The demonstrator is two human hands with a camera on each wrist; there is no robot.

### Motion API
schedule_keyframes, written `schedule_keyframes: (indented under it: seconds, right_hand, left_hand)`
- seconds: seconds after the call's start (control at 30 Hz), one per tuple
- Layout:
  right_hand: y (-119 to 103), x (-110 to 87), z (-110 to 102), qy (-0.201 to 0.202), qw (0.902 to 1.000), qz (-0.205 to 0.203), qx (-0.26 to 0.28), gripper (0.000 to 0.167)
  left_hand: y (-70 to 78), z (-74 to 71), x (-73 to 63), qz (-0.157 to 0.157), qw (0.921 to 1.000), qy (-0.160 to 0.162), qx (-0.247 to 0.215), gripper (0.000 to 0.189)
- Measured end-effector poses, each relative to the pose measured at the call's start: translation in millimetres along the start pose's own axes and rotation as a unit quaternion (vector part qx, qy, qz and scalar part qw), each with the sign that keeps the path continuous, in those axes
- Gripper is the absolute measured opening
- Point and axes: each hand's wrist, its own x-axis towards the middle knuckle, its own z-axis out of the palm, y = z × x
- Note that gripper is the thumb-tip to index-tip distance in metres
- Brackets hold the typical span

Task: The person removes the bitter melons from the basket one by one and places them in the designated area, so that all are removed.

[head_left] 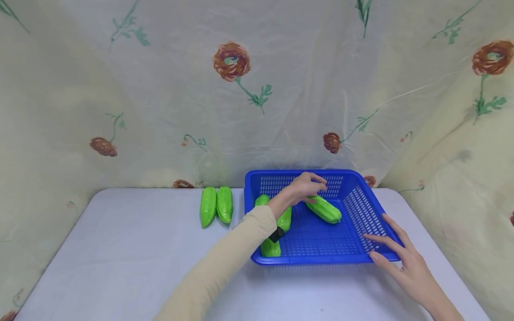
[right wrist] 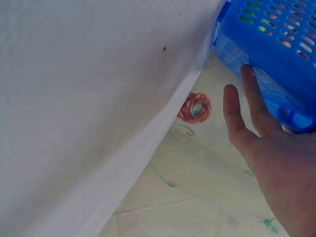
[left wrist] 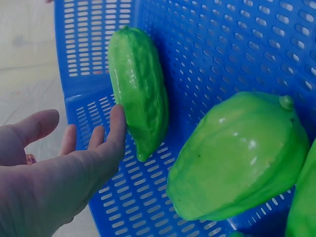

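Note:
A ridged green gourd lies aslant in the blue plastic basket. My left hand is over the basket beside this gourd's upper end. In the left wrist view the left hand has its fingers spread, one fingertip against or very near the gourd; nothing is gripped. More green gourds lie at the basket's left side, partly hidden by my forearm. At the basket's front right corner my right hand rests with fingers extended at the rim. The right wrist view shows that hand beside the outer wall.
Two more green gourds lie side by side on the white tabletop, left of the basket. A flowered sheet hangs behind the table and along its right side.

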Motion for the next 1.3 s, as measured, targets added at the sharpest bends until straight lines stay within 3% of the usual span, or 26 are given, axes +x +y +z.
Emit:
schedule_keyframes:
  seconds: [0.3, 0.57, 0.63, 0.9, 1.3]
  right_hand:
    - [1, -1.7, 2, 0.013, 0.9998, -0.018, 0.002, 0.037]
    - [1, -0.5, 3, 0.014, 0.9997, -0.019, 0.002, 0.037]
    - [1, -0.2, 3, 0.014, 0.9997, -0.019, 0.002, 0.037]
    - [1, -0.2, 1, 0.002, 1.0, -0.005, 0.002, 0.036]
    - [3, -1.3, 3, 0.009, 0.9999, -0.011, -0.001, 0.037]
  left_hand:
    - [1.9, -2.8, -2.7, -0.029, 0.9974, -0.003, 0.066, 0.041]
    - [-4.0, -2.4, -1.0, -0.022, 0.9842, 0.05, 0.169, 0.037]
    - [-6.2, -1.6, 0.4, -0.022, 0.9826, 0.053, 0.177, 0.037]
    - [-13.3, 7.2, 5.8, -0.046, 0.9865, 0.039, 0.152, 0.041]
    - [-17.5, 12.3, 5.6, -0.088, 0.9888, 0.058, 0.106, 0.05]
